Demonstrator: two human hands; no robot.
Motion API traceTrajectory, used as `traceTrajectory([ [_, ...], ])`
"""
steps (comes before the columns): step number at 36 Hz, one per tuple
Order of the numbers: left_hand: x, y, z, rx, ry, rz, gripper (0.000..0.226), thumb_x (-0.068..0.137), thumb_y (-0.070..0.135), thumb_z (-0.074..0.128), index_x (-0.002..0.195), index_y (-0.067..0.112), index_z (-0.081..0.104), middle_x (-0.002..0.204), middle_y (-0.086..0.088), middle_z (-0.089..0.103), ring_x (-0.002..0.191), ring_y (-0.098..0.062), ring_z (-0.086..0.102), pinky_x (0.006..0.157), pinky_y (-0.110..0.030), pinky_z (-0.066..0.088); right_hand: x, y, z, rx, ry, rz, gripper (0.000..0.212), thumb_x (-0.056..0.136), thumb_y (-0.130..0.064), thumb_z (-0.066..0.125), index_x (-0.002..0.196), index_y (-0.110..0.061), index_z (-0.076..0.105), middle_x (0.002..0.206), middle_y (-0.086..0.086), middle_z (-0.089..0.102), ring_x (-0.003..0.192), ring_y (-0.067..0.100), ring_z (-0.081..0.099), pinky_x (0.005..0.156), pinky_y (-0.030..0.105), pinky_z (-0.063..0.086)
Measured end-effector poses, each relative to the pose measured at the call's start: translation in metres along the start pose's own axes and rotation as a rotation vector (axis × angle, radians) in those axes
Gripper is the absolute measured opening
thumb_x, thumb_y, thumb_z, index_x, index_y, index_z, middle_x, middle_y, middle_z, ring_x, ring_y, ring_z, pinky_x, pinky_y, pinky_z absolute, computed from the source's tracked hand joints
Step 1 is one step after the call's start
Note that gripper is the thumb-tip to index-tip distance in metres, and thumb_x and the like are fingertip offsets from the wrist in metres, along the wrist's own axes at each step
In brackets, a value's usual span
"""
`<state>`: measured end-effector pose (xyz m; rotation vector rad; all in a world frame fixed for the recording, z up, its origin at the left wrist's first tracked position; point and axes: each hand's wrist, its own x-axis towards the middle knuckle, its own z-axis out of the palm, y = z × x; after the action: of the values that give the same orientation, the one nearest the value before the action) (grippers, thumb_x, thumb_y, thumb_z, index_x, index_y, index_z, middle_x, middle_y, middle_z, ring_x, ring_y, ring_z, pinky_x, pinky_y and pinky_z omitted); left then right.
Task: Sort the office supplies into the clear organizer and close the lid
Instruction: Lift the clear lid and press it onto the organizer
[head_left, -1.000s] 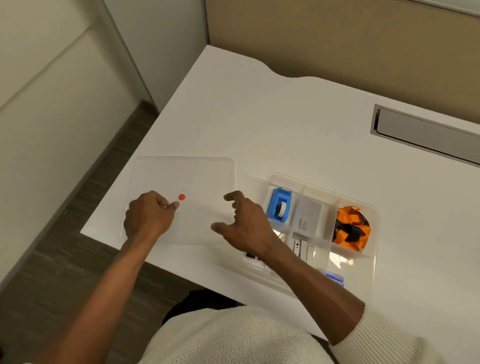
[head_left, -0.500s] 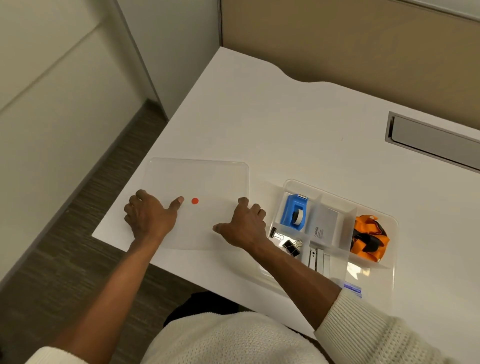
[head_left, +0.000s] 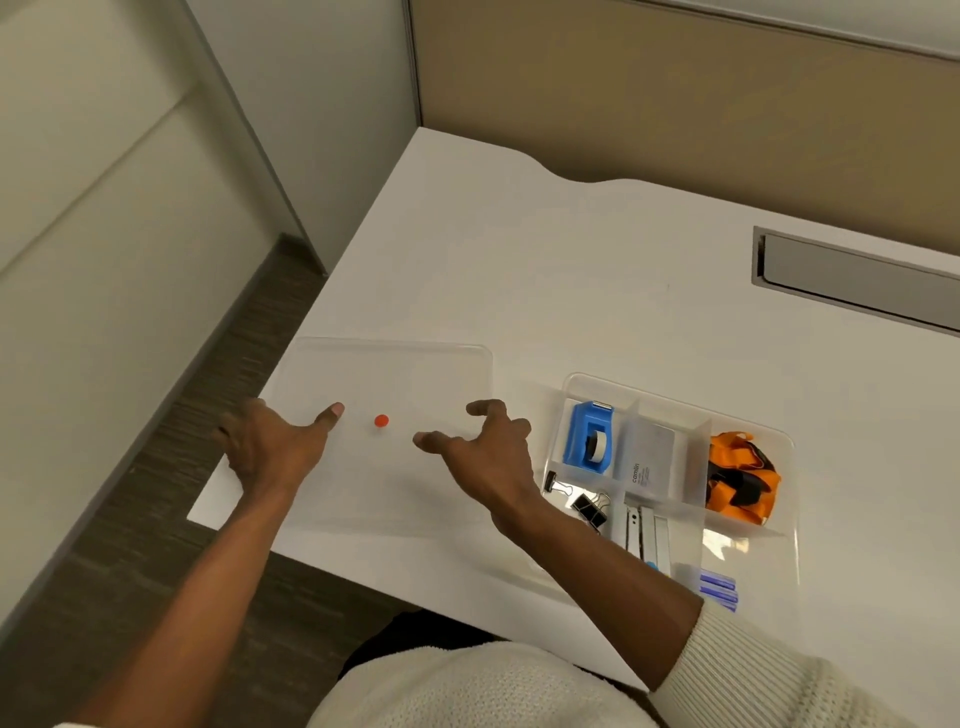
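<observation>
The clear lid (head_left: 405, 374) lies flat on the white desk, a red dot (head_left: 381, 420) at its middle. My left hand (head_left: 270, 447) grips the lid's left edge, thumb on top. My right hand (head_left: 488, 457) is arched over its right side, fingers apart and holding nothing. To the right stands the clear organizer (head_left: 782, 566), uncovered. It holds a blue tape dispenser (head_left: 584, 436), a white box (head_left: 652, 462), an orange lanyard (head_left: 737, 483), black binder clips (head_left: 587, 506), staple strips (head_left: 644, 535) and purple pieces (head_left: 719, 590). My right forearm hides its near-left corner.
A grey cable slot (head_left: 857, 280) is set into the desk at the far right. The desk's left edge (head_left: 311, 306) drops to the floor just beside the lid. A tan partition (head_left: 675, 104) closes off the back.
My right hand has lifted from lying flat on the lid to an arched, spread pose. My left hand has stayed at the lid's left edge. The lid has not moved.
</observation>
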<state>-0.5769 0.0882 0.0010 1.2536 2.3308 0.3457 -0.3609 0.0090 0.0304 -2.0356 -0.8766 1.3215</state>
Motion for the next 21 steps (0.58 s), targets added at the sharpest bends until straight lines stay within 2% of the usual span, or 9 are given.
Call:
traceTrajectory([
  [3, 0.004, 0.007, -0.003, -0.035, 0.016, 0.018, 0.097, 0.068, 0.065, 0.085, 0.134, 0.001, 0.055, 0.140, -0.025, 0.050, 0.133, -0.044, 0.044, 0.101, -0.059, 0.051, -0.010, -0.002, -0.013, -0.040, 0.033, -0.073, 0.081, 0.068, -0.058, 0.083, 0.135, -0.031, 0.044, 0.132, 0.001, 0.035, 0.115, 0.021, 0.055, 0.089, 0.031, 0.047],
  [6, 0.001, 0.018, -0.002, -0.100, -0.001, 0.036, 0.099, 0.069, 0.068, 0.083, 0.140, 0.004, 0.056, 0.145, -0.023, 0.048, 0.135, -0.043, 0.046, 0.100, -0.060, 0.053, -0.024, 0.000, -0.032, -0.100, 0.101, -0.162, 0.080, 0.072, -0.057, 0.082, 0.137, -0.033, 0.043, 0.128, -0.005, 0.033, 0.106, 0.014, 0.051, 0.085, 0.028, 0.043],
  [9, -0.012, 0.035, 0.005, -0.147, -0.015, 0.087, 0.098, 0.068, 0.070, 0.082, 0.139, 0.008, 0.058, 0.144, -0.019, 0.050, 0.133, -0.042, 0.050, 0.099, -0.060, 0.053, -0.039, 0.009, -0.059, -0.133, 0.186, -0.212, 0.077, 0.073, -0.054, 0.082, 0.137, -0.035, 0.045, 0.126, -0.007, 0.032, 0.108, 0.012, 0.050, 0.085, 0.025, 0.041],
  [11, -0.026, 0.048, 0.013, -0.163, -0.016, 0.138, 0.093, 0.068, 0.069, 0.083, 0.135, 0.008, 0.060, 0.138, -0.017, 0.052, 0.130, -0.040, 0.050, 0.094, -0.058, 0.054, -0.048, 0.020, -0.080, -0.132, 0.236, -0.216, 0.077, 0.074, -0.052, 0.084, 0.138, -0.035, 0.045, 0.130, -0.005, 0.036, 0.112, 0.014, 0.053, 0.085, 0.024, 0.043],
  [13, -0.044, 0.061, 0.023, -0.161, -0.036, 0.196, 0.088, 0.069, 0.068, 0.083, 0.132, 0.009, 0.062, 0.133, -0.016, 0.053, 0.127, -0.037, 0.050, 0.091, -0.054, 0.054, -0.056, 0.032, -0.101, -0.153, 0.284, -0.206, 0.078, 0.074, -0.051, 0.085, 0.139, -0.036, 0.045, 0.135, -0.003, 0.039, 0.108, 0.014, 0.055, 0.083, 0.022, 0.045],
  [16, -0.072, 0.069, 0.031, -0.151, -0.083, 0.283, 0.084, 0.072, 0.067, 0.082, 0.132, 0.012, 0.061, 0.132, -0.012, 0.054, 0.125, -0.033, 0.051, 0.093, -0.051, 0.055, -0.061, 0.052, -0.122, -0.168, 0.340, -0.156, 0.077, 0.075, -0.049, 0.085, 0.139, -0.032, 0.048, 0.140, 0.002, 0.044, 0.113, 0.019, 0.058, 0.090, 0.030, 0.051],
  [21, -0.109, 0.073, 0.045, -0.145, -0.190, 0.364, 0.078, 0.077, 0.058, 0.082, 0.135, 0.014, 0.055, 0.132, -0.008, 0.052, 0.128, -0.029, 0.050, 0.101, -0.050, 0.053, -0.072, 0.086, -0.149, -0.171, 0.414, -0.098, 0.070, 0.075, -0.045, 0.087, 0.135, -0.031, 0.053, 0.133, 0.004, 0.050, 0.106, 0.020, 0.060, 0.088, 0.036, 0.053],
])
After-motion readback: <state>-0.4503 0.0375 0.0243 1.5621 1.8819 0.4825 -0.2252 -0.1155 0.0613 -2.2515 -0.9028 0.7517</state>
